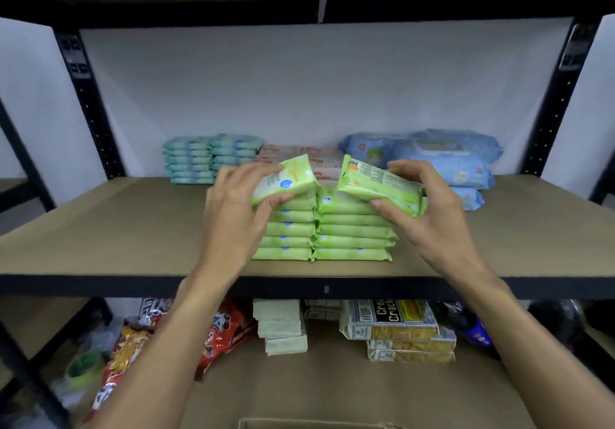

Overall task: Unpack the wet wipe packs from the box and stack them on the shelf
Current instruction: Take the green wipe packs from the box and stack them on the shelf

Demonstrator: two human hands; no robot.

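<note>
In the head view we see two green stacks point(319, 232) of wet wipe packs side by side on the shelf board point(116, 229). Above the stacks, the left hand point(233, 202) pinches the tilted left pack point(286, 180), and the right hand point(429, 205) pinches the right pack point(379, 184), printed side up. Behind the stacks lie teal packs point(199, 159), pink packs point(309, 155) and blue packs point(459, 159). Far below them a cardboard box point(299, 423) rim shows.

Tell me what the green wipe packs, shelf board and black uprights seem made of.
Light green wet wipe packs: soft plastic film, slight sheen, crimped end seams. Tan flat shelf board: probably particleboard, matte, no grain. Black shelf upright: likely painted metal, punched holes.
</note>
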